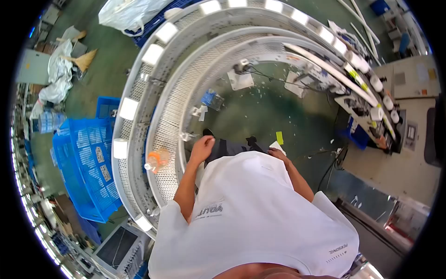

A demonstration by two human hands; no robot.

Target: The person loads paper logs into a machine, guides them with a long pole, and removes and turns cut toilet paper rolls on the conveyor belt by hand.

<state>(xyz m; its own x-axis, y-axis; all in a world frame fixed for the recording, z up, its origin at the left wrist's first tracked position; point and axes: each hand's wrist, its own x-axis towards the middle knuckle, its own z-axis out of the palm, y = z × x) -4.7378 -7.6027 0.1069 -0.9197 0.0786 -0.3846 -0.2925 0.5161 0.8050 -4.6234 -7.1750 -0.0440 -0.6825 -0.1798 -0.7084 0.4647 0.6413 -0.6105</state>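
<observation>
My left hand (pixel 202 148) hangs beside the inner rail of the curved conveyor (pixel 163 109), over my dark trousers. Its fingers are curled in, and nothing shows in them. My right hand (pixel 279 155) is low at my other side, partly hidden by my white shirt. A small white piece (pixel 278 147), perhaps paper, shows right at its fingers; I cannot tell whether the hand holds it or it lies behind. On the conveyor's inner track, left of my left hand, a clear bottle with an orange label (pixel 158 160) lies on its side, apart from the hand.
White cylindrical pieces (pixel 128 109) sit spaced along the conveyor's outer track. Blue crates (pixel 88 162) stand left of it. A bench with white rolls (pixel 377 113) is at the right. Cables (pixel 283 81), scraps and a yellow-green piece (pixel 279 137) lie on the green floor.
</observation>
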